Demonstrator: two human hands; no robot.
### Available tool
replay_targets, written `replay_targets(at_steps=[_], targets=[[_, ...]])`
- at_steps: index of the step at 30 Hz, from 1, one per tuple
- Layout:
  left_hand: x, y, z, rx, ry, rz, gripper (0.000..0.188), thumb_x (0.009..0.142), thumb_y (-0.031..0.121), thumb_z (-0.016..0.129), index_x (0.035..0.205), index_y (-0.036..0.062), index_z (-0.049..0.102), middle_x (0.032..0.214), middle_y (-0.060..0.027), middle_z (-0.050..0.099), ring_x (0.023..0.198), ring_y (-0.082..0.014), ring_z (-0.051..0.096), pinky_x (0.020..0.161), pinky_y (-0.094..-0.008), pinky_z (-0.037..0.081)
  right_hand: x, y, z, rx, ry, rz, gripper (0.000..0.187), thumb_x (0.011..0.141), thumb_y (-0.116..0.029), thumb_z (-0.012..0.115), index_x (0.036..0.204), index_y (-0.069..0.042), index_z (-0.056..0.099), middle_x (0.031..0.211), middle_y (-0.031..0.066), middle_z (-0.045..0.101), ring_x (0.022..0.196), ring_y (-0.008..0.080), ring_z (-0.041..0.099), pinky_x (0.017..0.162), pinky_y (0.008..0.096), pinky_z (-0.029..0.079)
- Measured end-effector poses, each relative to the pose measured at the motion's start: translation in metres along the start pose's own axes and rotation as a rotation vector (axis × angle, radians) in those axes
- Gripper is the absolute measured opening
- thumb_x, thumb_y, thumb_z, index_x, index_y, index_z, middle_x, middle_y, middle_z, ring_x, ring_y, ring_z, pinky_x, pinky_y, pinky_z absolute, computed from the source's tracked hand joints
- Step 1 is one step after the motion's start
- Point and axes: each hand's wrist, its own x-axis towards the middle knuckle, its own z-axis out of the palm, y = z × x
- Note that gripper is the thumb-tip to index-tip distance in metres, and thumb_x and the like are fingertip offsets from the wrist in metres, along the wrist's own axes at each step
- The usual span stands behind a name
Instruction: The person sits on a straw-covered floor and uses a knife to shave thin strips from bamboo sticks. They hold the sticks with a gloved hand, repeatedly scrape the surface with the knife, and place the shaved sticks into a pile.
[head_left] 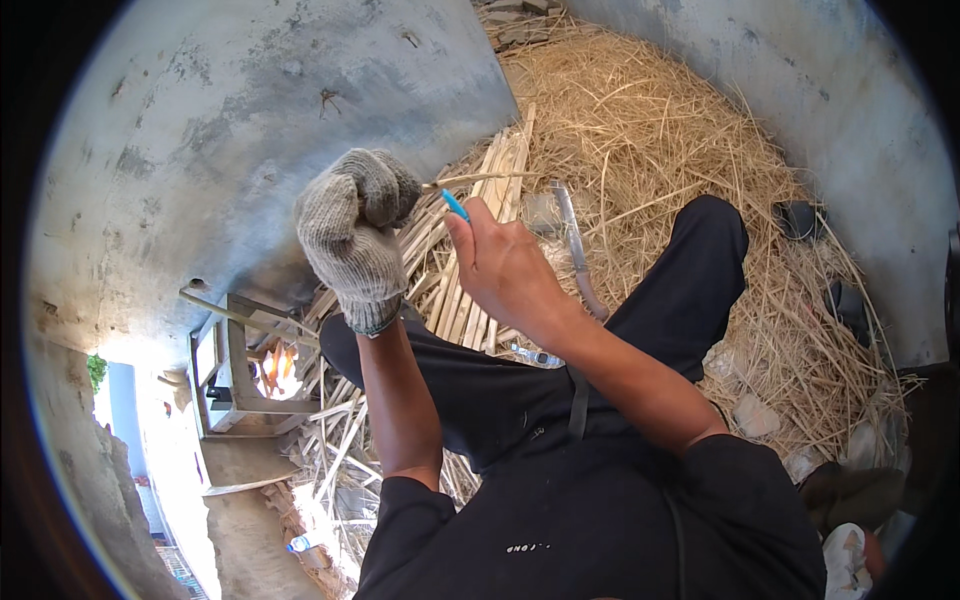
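Observation:
My left hand (360, 235), in a grey knitted glove, is raised in a closed grip. A thin bamboo strip (480, 179) sticks out of its fingers to the right. My bare right hand (505, 260) is closed round a small bright-blue tool (455, 206), its thumb along it. The blue end points at the glove, just under the strip; the rest is hidden in the fist, so its kind does not show. Beyond the right hand a long curved-blade knife (573, 238) lies on the straw. Split bamboo strips (468, 300) lie in a bundle below both hands.
Loose straw (660, 120) covers the floor ahead and right. Grey walls (240, 110) rise on both sides. At left stands a framed box (235, 385) with an orange, flame-like shape inside. A plastic bottle (305, 540) lies lower left, dark shoes (848, 305) at right.

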Motion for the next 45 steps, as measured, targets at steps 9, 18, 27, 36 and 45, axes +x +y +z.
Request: replay_targets(at_steps=[9, 18, 27, 36, 45], targets=[[-0.002, -0.023, -0.014, -0.053, 0.307, -0.004, 0.035, 0.08, 0.034, 0.053, 0.06, 0.0076, 0.041, 0.056, -0.0032, 0.037, 0.049, -0.0155, 0.036, 0.04, -0.0282, 0.028, 0.002, 0.043, 0.02, 0.152, 0.068, 0.145, 0.035, 0.104, -0.029, 0.04, 0.095, 0.002, 0.049, 0.054, 0.0239, 0.055, 0.05, 0.0455, 0.058, 0.047, 0.0525, 0.044], [0.002, -0.03, 0.004, -0.188, 0.6, -0.004, 0.054, 0.082, 0.058, 0.055, 0.079, 0.0042, 0.058, 0.065, -0.0054, 0.048, 0.056, -0.0191, 0.045, 0.042, -0.0293, 0.037, 0.0, 0.005, 0.009, 0.162, 0.129, -0.071, 0.032, 0.105, -0.028, 0.042, 0.091, 0.001, 0.047, 0.048, 0.0192, 0.051, 0.044, 0.0392, 0.057, 0.041, 0.0478, 0.043], [-0.006, -0.051, -0.029, -0.304, 0.443, -0.103, 0.052, 0.09, 0.048, 0.058, 0.117, 0.0054, 0.045, 0.109, -0.0112, 0.045, 0.1, -0.0248, 0.044, 0.084, -0.0416, 0.035, 0.032, 0.074, 0.013, 0.015, 0.18, 0.129, 0.035, 0.106, -0.03, 0.037, 0.093, 0.0, 0.05, 0.046, 0.0136, 0.05, 0.04, 0.0297, 0.054, 0.037, 0.0413, 0.038], [-0.013, -0.061, -0.056, -0.217, 0.282, 0.022, 0.058, 0.09, 0.039, 0.061, 0.133, 0.0058, 0.038, 0.128, -0.0142, 0.048, 0.12, -0.0289, 0.046, 0.108, -0.0475, 0.034, 0.051, 0.13, 0.025, -0.097, 0.051, 0.385, 0.039, 0.105, -0.03, 0.04, 0.093, 0.004, 0.055, 0.065, 0.0277, 0.061, 0.062, 0.0467, 0.062, 0.057, 0.0543, 0.046], [-0.028, -0.043, -0.039, -0.002, 0.318, 0.113, 0.036, 0.087, 0.037, 0.057, 0.105, 0.0073, 0.045, 0.095, -0.01, 0.052, 0.082, -0.0242, 0.051, 0.074, -0.0373, 0.044, 0.011, 0.029, 0.02, 0.278, 0.203, -0.064, 0.03, 0.103, -0.027, 0.047, 0.09, 0.0, 0.049, 0.049, 0.0187, 0.05, 0.045, 0.0408, 0.056, 0.041, 0.0468, 0.041]])
